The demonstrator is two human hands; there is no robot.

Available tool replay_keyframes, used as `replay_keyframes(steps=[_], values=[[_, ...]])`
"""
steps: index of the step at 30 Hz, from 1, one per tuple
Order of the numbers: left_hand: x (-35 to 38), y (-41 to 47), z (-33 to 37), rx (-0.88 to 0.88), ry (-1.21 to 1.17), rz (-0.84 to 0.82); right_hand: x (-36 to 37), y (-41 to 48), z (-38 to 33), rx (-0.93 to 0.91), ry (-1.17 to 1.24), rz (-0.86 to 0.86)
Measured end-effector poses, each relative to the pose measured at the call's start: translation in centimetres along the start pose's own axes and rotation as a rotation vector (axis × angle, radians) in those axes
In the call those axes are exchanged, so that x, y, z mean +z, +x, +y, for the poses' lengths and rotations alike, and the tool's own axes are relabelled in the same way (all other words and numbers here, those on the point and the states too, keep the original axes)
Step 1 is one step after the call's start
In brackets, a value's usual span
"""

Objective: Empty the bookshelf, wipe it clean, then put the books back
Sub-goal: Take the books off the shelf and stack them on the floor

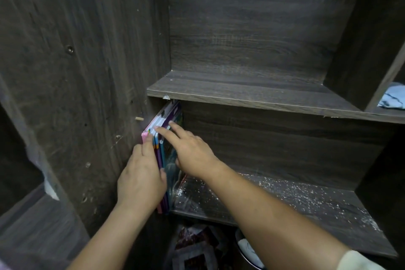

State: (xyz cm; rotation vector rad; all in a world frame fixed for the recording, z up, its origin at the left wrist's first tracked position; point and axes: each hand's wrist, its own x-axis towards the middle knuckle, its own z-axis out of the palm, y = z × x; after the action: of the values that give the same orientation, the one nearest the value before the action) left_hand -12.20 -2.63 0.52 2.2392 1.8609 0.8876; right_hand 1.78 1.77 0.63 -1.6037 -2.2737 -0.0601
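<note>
A thin bunch of books point(163, 116) stood upright at the far left end of the lower shelf point(285, 195), leaning against the side panel point(87, 94). The left hand point(141, 180) lay flat on their front edges with straight fingers, gripping nothing. The right hand point(192, 151) was open too, its first two fingers stretched to touch the upper corners. The books looked slim, light and glossy, so they would likely bend and slide against each other; pinching the whole bunch from both faces near mid-height seemed safest. White specks dusted the shelf, and a pale blue cloth point(392, 97) lay in the compartment to the right.
</note>
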Motion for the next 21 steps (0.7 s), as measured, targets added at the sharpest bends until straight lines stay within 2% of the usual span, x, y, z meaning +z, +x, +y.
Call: replay_keyframes(steps=[9,16,21], values=[[0.5,0.0,-0.1,0.009,0.034,0.024,1.5,-0.1,1.6,-0.05,0.126,0.167],[0.7,-0.4,-0.3,0.085,0.056,0.062,2.7,-0.1,2.0,-0.102,0.195,0.181],[1.2,-0.2,-0.4,0.061,0.053,0.098,2.2,0.3,2.0,-0.087,0.186,0.194]])
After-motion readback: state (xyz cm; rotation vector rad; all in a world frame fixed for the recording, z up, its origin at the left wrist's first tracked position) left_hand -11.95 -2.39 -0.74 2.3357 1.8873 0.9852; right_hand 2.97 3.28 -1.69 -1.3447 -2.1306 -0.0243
